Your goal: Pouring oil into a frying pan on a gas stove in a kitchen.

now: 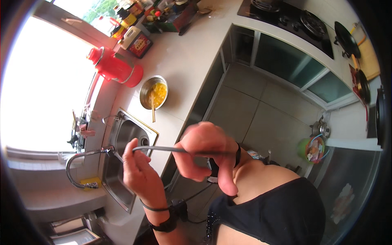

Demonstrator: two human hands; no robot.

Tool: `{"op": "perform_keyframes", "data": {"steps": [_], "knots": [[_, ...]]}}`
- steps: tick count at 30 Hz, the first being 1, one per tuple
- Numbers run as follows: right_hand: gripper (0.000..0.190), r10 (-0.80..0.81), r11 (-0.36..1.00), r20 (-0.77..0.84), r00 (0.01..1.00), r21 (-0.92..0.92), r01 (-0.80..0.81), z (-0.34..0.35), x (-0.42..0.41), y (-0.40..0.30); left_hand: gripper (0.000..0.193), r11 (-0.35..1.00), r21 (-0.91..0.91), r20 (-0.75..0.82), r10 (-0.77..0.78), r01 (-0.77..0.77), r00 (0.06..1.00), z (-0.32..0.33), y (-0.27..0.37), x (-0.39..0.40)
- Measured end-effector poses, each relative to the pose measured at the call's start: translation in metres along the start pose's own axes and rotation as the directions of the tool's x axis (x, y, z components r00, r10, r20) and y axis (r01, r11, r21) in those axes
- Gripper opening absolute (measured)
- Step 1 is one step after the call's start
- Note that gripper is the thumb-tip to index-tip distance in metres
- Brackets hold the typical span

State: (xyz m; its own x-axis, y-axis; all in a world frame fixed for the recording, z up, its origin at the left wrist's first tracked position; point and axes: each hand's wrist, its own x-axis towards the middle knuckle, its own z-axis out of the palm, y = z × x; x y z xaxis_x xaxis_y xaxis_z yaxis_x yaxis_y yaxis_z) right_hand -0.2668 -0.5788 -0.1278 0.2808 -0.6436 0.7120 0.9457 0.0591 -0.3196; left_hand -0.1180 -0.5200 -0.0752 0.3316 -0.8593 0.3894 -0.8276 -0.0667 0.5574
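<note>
My left hand (142,176) is raised over the sink edge, its fingers pinching a thin dark cord (159,148). A dark band and a black watch-like strap (165,225) circle that wrist. From the left fingertips the cord runs across to my right hand (205,150), which is blurred. The right fingers are curled, with the thumb apart. The dark line crosses in front of this hand, so whether it grips the cord is unclear. Behind the hands, a black cable (199,193) leads to a small black box (180,209).
Beyond the sink (128,131) and its curved faucet (72,162), a steel bowl (144,93) holds yellow beaten egg and chopsticks (152,105). A red thermos (118,67) and a sauce jug (137,43) line the window side. A gas hob (284,21) occupies the far counter; a bin (306,150) stands below.
</note>
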Motion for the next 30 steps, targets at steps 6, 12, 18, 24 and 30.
{"op": "perform_keyframes", "data": {"steps": [6,12,18,24,30], "knots": [[0.053,-0.405,0.911,0.079,0.911,-0.053,0.41,-0.018,0.043,-0.043,0.045,0.705,0.112,0.157,0.683,-0.7,0.713,0.026,-0.022,-0.059],[0.053,-0.452,0.824,0.184,0.873,-0.29,0.487,0.002,0.073,-0.07,0.028,0.46,0.211,0.133,0.861,-0.863,0.491,0.024,-0.026,-0.066],[0.054,-0.578,0.732,0.479,0.66,-0.053,0.68,-0.009,0.086,-0.117,0.034,0.51,-0.213,0.529,0.778,-0.833,0.341,0.036,-0.017,-0.067],[0.045,-0.441,0.699,0.477,0.76,-0.349,0.625,0.003,0.066,-0.13,0.021,0.724,0.035,0.33,0.642,-0.689,0.692,-0.071,0.033,0.002],[0.064,-0.634,0.644,-0.047,0.772,-0.585,0.493,-0.016,0.065,-0.145,0.007,0.718,-0.191,0.18,0.696,-0.669,0.696,-0.109,0.128,-0.022]]}}
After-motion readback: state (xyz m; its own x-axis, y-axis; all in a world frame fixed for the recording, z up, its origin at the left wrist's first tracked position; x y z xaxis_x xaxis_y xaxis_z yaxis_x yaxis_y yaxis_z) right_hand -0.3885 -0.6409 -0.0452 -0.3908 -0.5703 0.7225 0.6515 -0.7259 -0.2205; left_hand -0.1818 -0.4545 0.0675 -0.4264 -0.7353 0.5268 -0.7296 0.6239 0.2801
